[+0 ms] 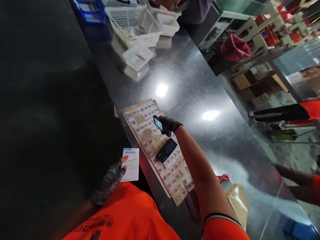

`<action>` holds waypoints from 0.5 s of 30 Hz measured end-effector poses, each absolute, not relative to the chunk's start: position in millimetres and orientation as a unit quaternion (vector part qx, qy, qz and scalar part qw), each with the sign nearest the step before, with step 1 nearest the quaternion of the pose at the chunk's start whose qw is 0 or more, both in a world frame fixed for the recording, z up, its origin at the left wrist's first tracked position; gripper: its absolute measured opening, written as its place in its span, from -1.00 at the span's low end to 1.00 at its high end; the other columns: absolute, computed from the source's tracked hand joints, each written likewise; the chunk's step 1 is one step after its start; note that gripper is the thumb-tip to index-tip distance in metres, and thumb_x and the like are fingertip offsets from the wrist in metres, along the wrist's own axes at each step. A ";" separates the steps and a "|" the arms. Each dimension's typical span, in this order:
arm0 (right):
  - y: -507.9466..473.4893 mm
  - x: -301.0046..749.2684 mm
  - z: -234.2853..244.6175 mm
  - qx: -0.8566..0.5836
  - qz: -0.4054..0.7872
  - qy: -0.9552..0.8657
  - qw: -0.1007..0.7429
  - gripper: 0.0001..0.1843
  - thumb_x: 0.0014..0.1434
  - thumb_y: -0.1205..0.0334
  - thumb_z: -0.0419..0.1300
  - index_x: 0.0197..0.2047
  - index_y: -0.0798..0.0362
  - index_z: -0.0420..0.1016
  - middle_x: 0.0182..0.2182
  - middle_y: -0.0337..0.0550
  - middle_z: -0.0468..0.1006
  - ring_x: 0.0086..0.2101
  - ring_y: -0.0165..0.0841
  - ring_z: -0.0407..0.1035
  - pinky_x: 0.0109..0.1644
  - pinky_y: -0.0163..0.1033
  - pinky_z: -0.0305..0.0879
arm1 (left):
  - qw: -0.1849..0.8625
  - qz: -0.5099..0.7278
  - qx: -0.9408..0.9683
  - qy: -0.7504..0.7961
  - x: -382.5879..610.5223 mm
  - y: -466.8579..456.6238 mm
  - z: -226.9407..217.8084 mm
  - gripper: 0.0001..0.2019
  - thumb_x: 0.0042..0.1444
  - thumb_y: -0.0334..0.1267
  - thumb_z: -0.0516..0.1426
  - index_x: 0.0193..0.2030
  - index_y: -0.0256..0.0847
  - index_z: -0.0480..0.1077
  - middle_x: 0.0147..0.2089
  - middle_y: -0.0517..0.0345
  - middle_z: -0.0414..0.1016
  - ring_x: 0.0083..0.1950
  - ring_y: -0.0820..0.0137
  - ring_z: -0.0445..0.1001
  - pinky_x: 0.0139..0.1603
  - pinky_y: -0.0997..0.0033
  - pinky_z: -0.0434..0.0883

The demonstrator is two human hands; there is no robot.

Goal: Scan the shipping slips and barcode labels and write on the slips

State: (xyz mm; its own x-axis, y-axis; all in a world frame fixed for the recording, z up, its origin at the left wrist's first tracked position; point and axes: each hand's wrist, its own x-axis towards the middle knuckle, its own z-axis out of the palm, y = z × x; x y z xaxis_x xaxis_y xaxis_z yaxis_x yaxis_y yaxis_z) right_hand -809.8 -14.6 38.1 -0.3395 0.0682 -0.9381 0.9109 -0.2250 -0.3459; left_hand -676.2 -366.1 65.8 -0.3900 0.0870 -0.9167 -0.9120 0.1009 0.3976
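My left hand (pixel 110 181), in a dark glove with an open fingertip, pinches a white paper slip with a barcode (pixel 131 164) off the left edge of the steel table. My right hand (pixel 170 125), also gloved, grips a small phone-like device with a lit screen (pixel 158 123) above a long cardboard sheet covered in printed code labels (pixel 150 140). A black handheld scanner (pixel 166 150) lies on that sheet, just below my right hand.
The steel table (pixel 200 93) runs away from me with bright lamp reflections. White baskets (pixel 132 23) and small clear trays (pixel 138 56) stand at its far end, beside a blue crate (pixel 90 11). Another person stands at the far end; orange-sleeved arms (pixel 287 113) reach in from the right.
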 end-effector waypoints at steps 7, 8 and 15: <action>-48.3 -672.3 103.5 0.435 -0.814 0.315 0.222 -0.49 0.43 -0.21 0.24 -0.03 0.12 0.65 -0.30 -0.02 0.80 -0.34 -0.16 0.68 -0.24 -0.09 0.68 | 0.423 0.590 -0.269 0.632 -657.8 -355.4 73.0 -0.13 -0.27 -0.03 0.65 0.24 -0.29 0.66 -0.12 0.02 0.80 -0.27 0.26 0.68 -0.26 0.36 0.60; -59.2 -643.2 111.0 0.430 -0.833 0.298 0.182 -0.45 0.34 -0.27 0.32 -0.01 0.09 0.66 -0.26 -0.02 0.82 -0.29 -0.13 0.71 -0.20 -0.06 0.70 | 0.431 0.596 -0.266 0.623 -652.3 -351.9 73.4 -0.11 -0.25 -0.03 0.65 0.27 -0.29 0.65 -0.11 0.02 0.80 -0.28 0.27 0.68 -0.27 0.37 0.60; -122.7 -482.0 166.6 0.458 -0.830 0.290 -0.130 -0.49 0.03 -0.24 0.59 -0.18 -0.01 0.70 -0.25 -0.13 0.81 -0.19 -0.11 0.72 -0.05 -0.07 0.72 | 0.525 0.590 -0.197 0.581 -600.6 -304.8 88.2 -0.19 -0.40 -0.12 0.70 0.10 -0.20 0.67 -0.08 0.03 0.83 -0.17 0.19 0.77 -0.21 0.37 0.68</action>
State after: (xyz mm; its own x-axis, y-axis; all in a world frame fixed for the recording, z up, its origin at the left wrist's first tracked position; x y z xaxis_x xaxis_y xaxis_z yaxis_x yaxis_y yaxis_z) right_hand -482.0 -122.7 166.6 -0.5475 0.4805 -0.6851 0.0501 -0.7984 -0.6000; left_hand -600.6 -304.8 88.2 -0.3712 0.3903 -0.8426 -0.8489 0.2252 0.4783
